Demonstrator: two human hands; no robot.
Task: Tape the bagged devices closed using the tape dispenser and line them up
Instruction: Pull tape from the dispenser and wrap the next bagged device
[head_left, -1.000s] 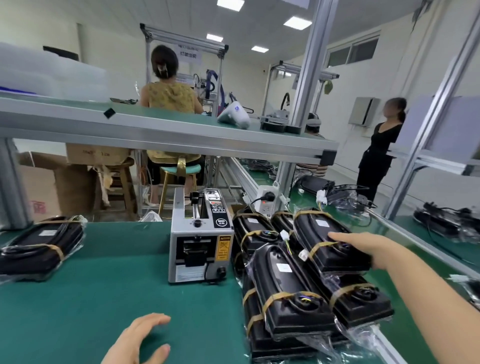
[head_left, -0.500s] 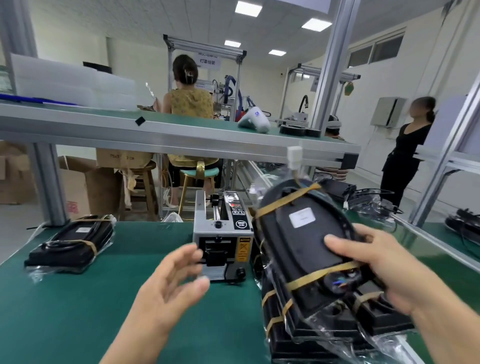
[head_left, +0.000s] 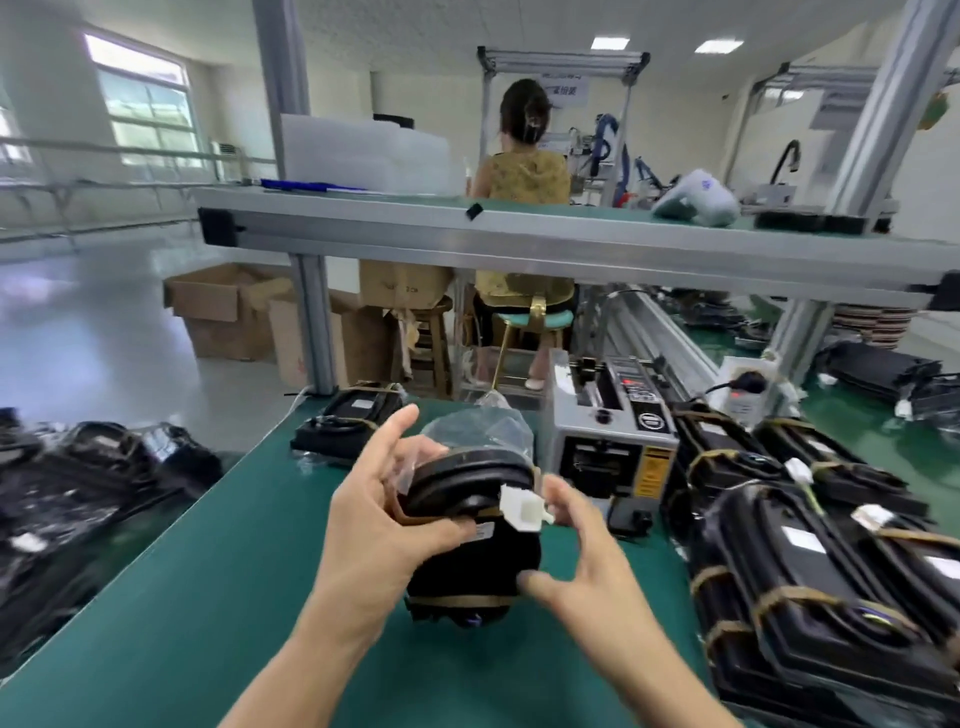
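Note:
A black bagged device (head_left: 470, 551) with tan bands and a white connector stands on end over the green table (head_left: 218, 597), its clear bag mouth sticking up. My left hand (head_left: 382, 519) grips its left side, thumb across the front. My right hand (head_left: 576, 551) holds its right side with fingers curled around it. The grey tape dispenser (head_left: 610, 441) stands just behind. One taped bagged device (head_left: 353, 421) lies at the table's far left. A pile of banded bagged devices (head_left: 810, 545) sits at the right.
More black devices (head_left: 88, 483) lie off the table's left edge. An aluminium shelf (head_left: 571, 244) crosses overhead on posts. A power strip (head_left: 743, 387) sits behind the dispenser. A seated person (head_left: 524, 176) and cardboard boxes (head_left: 234, 312) are beyond the bench.
The device has come from the right pile to the table's middle and been turned on end. My left hand has taken hold of it. My view has swung left.

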